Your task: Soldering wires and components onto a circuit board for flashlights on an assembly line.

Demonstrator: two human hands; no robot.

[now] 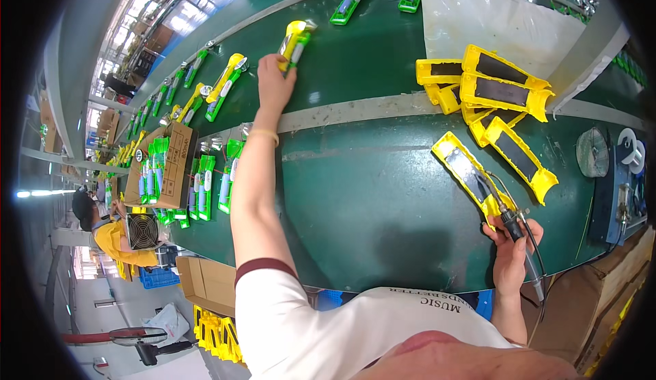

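Note:
My left hand reaches far out over the green conveyor belt, its fingers closed on the near end of a yellow flashlight shell. Against that shell lies a green tray with a battery; whether my fingers also grip it I cannot tell. At the lower right, my right hand holds a soldering iron by its black grip, with a cable running along it. Under the iron's front part, a yellow half-shell with a dark panel lies on the bench, its near end beside my right fingertips.
Several yellow half-shells are piled at the right, near a plastic sheet. A solder spool stand is at the far right. Left are a cardboard box of green trays and a fan. A co-worker in yellow sits beyond.

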